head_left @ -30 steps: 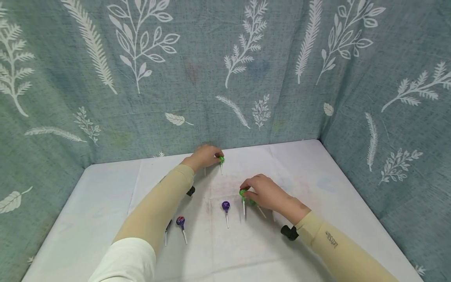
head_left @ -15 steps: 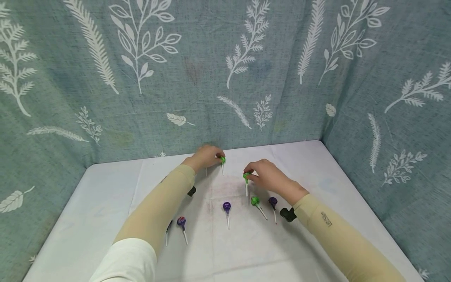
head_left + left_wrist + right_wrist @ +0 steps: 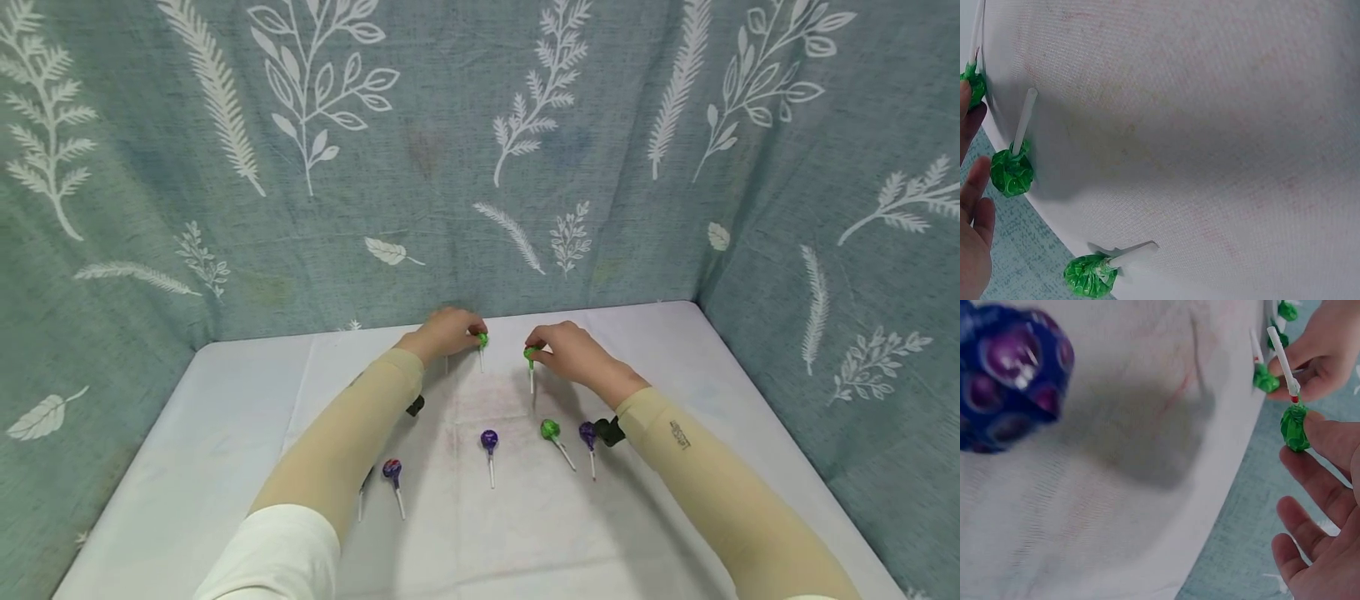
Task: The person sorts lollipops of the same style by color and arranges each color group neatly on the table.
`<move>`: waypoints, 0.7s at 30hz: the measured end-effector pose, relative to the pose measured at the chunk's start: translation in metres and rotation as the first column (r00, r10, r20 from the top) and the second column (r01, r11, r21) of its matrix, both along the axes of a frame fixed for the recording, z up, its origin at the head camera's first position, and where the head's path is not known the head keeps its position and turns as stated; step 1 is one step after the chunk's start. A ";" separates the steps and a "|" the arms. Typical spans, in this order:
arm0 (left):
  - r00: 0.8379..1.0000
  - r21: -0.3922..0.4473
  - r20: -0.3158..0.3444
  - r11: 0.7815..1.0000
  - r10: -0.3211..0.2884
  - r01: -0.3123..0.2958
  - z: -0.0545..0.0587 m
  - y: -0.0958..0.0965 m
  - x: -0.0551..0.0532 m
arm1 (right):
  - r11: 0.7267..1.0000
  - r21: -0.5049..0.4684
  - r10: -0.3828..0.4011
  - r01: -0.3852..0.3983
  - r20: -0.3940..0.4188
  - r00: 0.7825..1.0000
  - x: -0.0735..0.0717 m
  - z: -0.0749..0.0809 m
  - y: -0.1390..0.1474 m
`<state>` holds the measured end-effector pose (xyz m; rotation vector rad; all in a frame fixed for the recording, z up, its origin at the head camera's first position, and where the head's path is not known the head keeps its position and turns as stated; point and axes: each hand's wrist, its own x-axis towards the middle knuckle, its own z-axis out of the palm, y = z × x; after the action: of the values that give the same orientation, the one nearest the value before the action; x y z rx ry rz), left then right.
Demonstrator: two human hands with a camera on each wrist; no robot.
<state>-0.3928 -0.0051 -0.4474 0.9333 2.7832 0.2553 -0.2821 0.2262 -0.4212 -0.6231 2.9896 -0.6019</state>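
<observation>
In the head view my left hand (image 3: 452,332) is at the back edge of the table, thumb and forefinger pinching the head of a green-wrapped lollipop (image 3: 974,87). Two more green lollipops, one (image 3: 1012,169) beside the fingers and another (image 3: 1089,275) farther along, lie in a row in the left wrist view. To the right, my right hand (image 3: 573,350) holds another green lollipop (image 3: 1296,428) by its head between thumb and forefinger, stick toward the person. The other right-hand fingers (image 3: 1304,528) are spread apart from it.
Nearer the person lie a green lollipop (image 3: 551,429), a purple one (image 3: 587,433), another purple one (image 3: 489,440) in the middle and a red-and-purple one (image 3: 392,469). One more, its stick (image 3: 361,504) showing, is partly behind the left sleeve. Patterned curtains (image 3: 450,167) enclose the white table (image 3: 247,400).
The right hand has carried its green lollipop from mid-table toward the back edge, uncovering a green and a purple lollipop. The left hand has stayed at its lollipop.
</observation>
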 end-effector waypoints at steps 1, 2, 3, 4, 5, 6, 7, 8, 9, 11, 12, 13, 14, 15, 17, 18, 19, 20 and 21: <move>1.000 -0.004 -0.002 1.000 0.004 -0.004 0.000 0.000 0.000 | 1.000 0.006 -0.006 0.006 0.009 1.000 -0.003 0.000 0.000; 1.000 -0.004 -0.002 1.000 0.007 -0.007 -0.001 0.000 0.000 | 1.000 0.008 -0.008 0.008 0.017 1.000 -0.006 -0.001 0.000; 1.000 -0.005 0.000 1.000 0.013 -0.013 0.000 0.001 0.000 | 1.000 0.012 -0.008 0.008 0.022 1.000 -0.009 -0.001 0.000; 1.000 -0.007 0.004 1.000 0.019 -0.019 0.000 0.001 0.000 | 1.000 0.016 -0.009 0.008 0.026 1.000 -0.012 -0.002 0.000; 1.000 -0.007 0.007 1.000 0.025 -0.025 0.001 0.001 0.001 | 1.000 0.015 -0.009 0.009 0.032 0.999 -0.016 -0.002 -0.001; 0.999 -0.007 0.012 1.000 0.030 -0.030 0.002 0.001 0.001 | 1.000 0.016 -0.009 0.008 0.036 0.999 -0.018 -0.002 -0.001; 0.999 -0.010 0.014 0.999 0.037 -0.037 0.002 0.001 0.002 | 1.000 0.016 -0.010 0.009 0.040 0.999 -0.021 -0.002 -0.002; 0.999 -0.013 0.015 0.999 0.042 -0.041 0.002 0.001 0.002 | 1.000 0.015 -0.009 0.009 0.044 0.999 -0.023 -0.003 -0.002; 0.999 -0.017 0.012 0.999 0.044 -0.044 0.002 0.002 0.002 | 1.000 0.016 -0.012 0.011 0.048 0.999 -0.025 -0.003 -0.003; 0.999 -0.024 0.004 0.999 0.041 -0.041 0.001 0.002 0.000 | 1.000 0.019 -0.019 0.018 0.061 0.998 -0.029 -0.004 -0.004; 0.999 -0.025 0.003 0.999 0.039 -0.039 0.000 0.002 0.000 | 1.000 0.023 -0.022 0.020 0.065 0.998 -0.030 -0.005 -0.004; 0.999 -0.027 0.000 0.999 0.038 -0.038 -0.002 0.002 -0.002 | 0.999 0.027 -0.026 0.024 0.070 0.997 -0.032 -0.006 -0.005; 0.999 -0.027 -0.002 0.999 0.034 -0.034 -0.003 0.001 -0.003 | 0.999 0.030 -0.030 0.027 0.075 0.997 -0.034 -0.007 -0.005; 1.000 -0.025 0.000 0.999 0.030 -0.030 -0.003 0.001 -0.003 | 0.999 0.031 -0.034 0.031 0.080 0.996 -0.036 -0.008 -0.006; 1.000 -0.020 0.003 0.999 0.031 -0.031 -0.003 0.001 -0.003 | 0.998 0.039 -0.044 0.041 0.091 0.995 -0.040 -0.009 -0.006; 0.999 -0.019 0.003 0.999 0.032 -0.032 -0.003 0.001 -0.002 | 0.998 0.045 -0.050 0.046 0.095 0.994 -0.042 -0.009 -0.007; 0.999 -0.021 0.001 0.999 0.035 -0.035 -0.002 0.001 -0.002 | 0.997 0.050 -0.056 0.051 0.099 0.994 -0.044 -0.010 -0.007; 0.999 -0.023 0.000 0.999 0.038 -0.038 -0.002 0.001 -0.001 | 0.997 0.055 -0.058 0.053 0.102 0.993 -0.046 -0.010 -0.008; 0.999 -0.019 0.003 0.999 0.042 -0.042 -0.002 0.001 -0.001 | 0.997 0.061 -0.057 0.051 0.103 0.993 -0.048 -0.010 -0.008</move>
<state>-0.3933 -0.0041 -0.4491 0.8695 2.7999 0.2361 -0.3301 0.2180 -0.4312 -0.4923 2.9222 -0.5307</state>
